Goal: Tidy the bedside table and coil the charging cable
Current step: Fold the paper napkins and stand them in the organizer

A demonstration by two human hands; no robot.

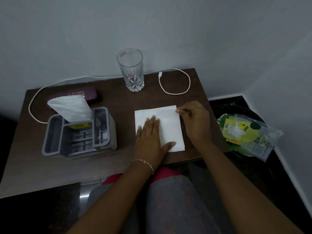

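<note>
In front of the glass (130, 70), the left hand (150, 132) is pressing flat-fingered on the limp napkin (170, 125) while the right hand (194, 122) is pinching its far corner, and the light, floppy charging cable (175, 93) is lying looped right of the glass, probably best taken near its plug (160, 74).

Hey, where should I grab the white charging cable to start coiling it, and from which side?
Probably pinch the charging cable just behind its free plug, coming from above on the right of the glass. That end lies loose and flat on the table, curled into a loop.
</note>
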